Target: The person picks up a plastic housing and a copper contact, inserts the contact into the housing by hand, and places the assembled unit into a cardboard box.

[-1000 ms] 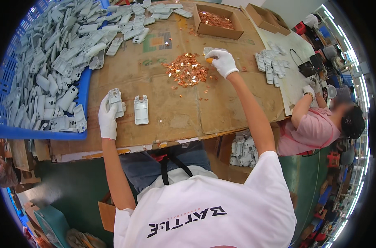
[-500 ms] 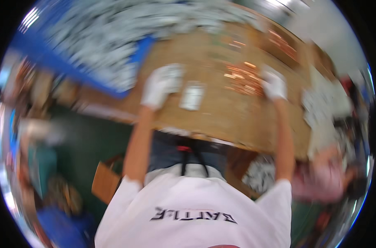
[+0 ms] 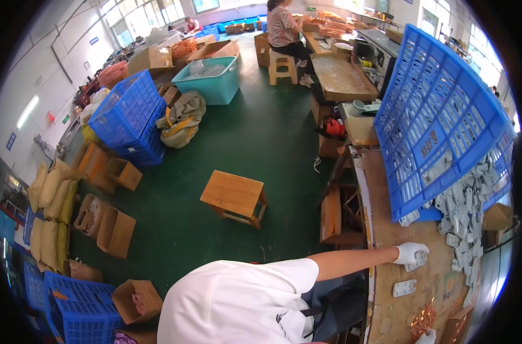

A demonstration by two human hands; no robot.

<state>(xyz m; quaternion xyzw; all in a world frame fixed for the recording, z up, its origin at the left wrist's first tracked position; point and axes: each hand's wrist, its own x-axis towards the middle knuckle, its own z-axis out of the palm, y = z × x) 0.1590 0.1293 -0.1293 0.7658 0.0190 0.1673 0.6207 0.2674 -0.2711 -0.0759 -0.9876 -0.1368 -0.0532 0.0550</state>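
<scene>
My left hand (image 3: 411,254), in a white glove, is closed around a pale grey moulded plastic piece (image 3: 415,261) just above the wooden tabletop (image 3: 387,321). A similar flat piece (image 3: 405,288) lies on the table beside it. My right hand (image 3: 427,337), also gloved, shows only in part at the lower edge. It is next to a small heap of shiny copper parts (image 3: 423,322); its fingers are mostly hidden. Many more grey pieces (image 3: 462,200) spill across the table from a tilted blue plastic crate (image 3: 444,114).
A wooden stool (image 3: 232,192) stands on the green floor. Blue crates (image 3: 126,114), a turquoise tub (image 3: 209,80) and cardboard boxes (image 3: 116,231) line the left. A person (image 3: 284,34) sits on a plastic stool (image 3: 282,67) farther back. A cardboard box (image 3: 457,325) stands near the copper parts.
The view has swung far to the left, bringing in the floor and room. My left hand remains by the loose grey piece, my right hand by the copper heap.
</scene>
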